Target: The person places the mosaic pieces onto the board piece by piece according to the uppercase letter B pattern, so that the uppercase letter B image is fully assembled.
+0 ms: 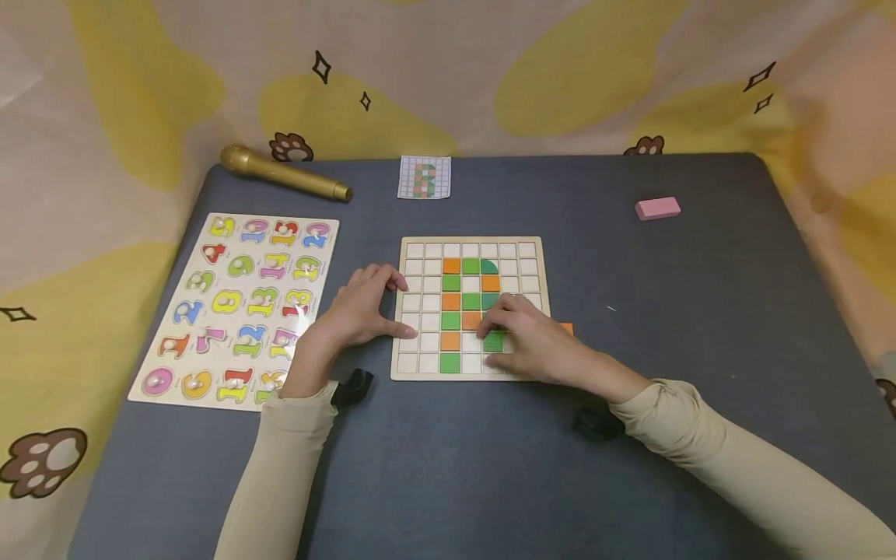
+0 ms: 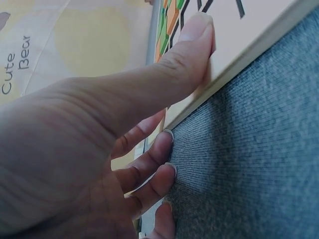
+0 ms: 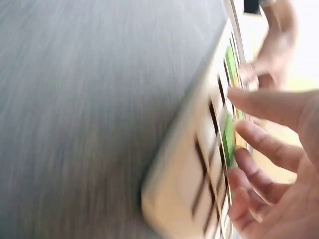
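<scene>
A square wooden grid board (image 1: 427, 372) lies on the table with orange, green and white cells. Several orange and green tiles, such as a green tile (image 1: 450, 363), form a pattern on it. My left hand (image 1: 355, 307) rests at its left edge, thumb on the top face and other fingertips along the side. Over the lower right of the board is my right hand (image 1: 535, 342), thumb and fingers apart around a green tile (image 1: 493, 342); I see nothing pinched between them. Part of an orange tile (image 1: 568, 329) shows beyond that hand.
A number puzzle board (image 1: 234, 323) lies to the left, with a gold microphone (image 1: 287, 175) behind it. At the back stands a small pattern card (image 1: 424, 177) showing a tiled letter R. A pink block (image 1: 658, 208) lies at the back right.
</scene>
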Available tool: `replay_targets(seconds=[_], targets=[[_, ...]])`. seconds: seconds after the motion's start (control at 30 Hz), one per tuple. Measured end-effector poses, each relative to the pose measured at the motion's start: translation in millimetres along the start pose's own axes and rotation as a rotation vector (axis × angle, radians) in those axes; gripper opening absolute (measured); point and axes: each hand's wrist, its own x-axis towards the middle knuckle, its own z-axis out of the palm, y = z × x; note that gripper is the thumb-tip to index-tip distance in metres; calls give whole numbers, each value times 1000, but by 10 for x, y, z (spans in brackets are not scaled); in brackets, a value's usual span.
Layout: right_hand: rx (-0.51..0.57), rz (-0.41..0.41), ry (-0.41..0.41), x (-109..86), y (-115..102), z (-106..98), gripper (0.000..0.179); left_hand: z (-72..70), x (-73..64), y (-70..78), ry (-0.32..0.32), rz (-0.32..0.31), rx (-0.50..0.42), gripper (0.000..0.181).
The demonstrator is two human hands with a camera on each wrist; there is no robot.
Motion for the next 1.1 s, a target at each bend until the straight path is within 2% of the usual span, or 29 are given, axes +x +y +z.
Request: replay_targets(seconds=[0.07, 0.2, 0.4, 0.5, 0.6, 0.8, 0.97, 1.1], targets=[[-1, 6, -22, -49, 101, -108, 36, -1, 5, 0, -1, 0, 1, 69], [0, 73, -49, -173, 294, -305, 45, 0, 10, 6, -3, 4, 2, 69], [12, 135, -80, -338, 489, -536, 57, -4, 9, 17, -1, 7, 0, 69], [11, 144, -73, -378, 576, -596, 55, -3, 11, 11, 1, 9, 3, 69], [-11, 138, -54, -401, 648, -596, 42, -3, 9, 3, 2, 8, 8, 69], [-28, 112, 9, -382, 680, -509, 17, -2, 6, -13, 0, 6, 7, 70], [5, 136, 167, -334, 624, -433, 20, -4, 7, -15, 3, 2, 9, 69], [43, 177, 223, -311, 552, -376, 17, -6, 5, -7, 2, 3, 7, 69]])
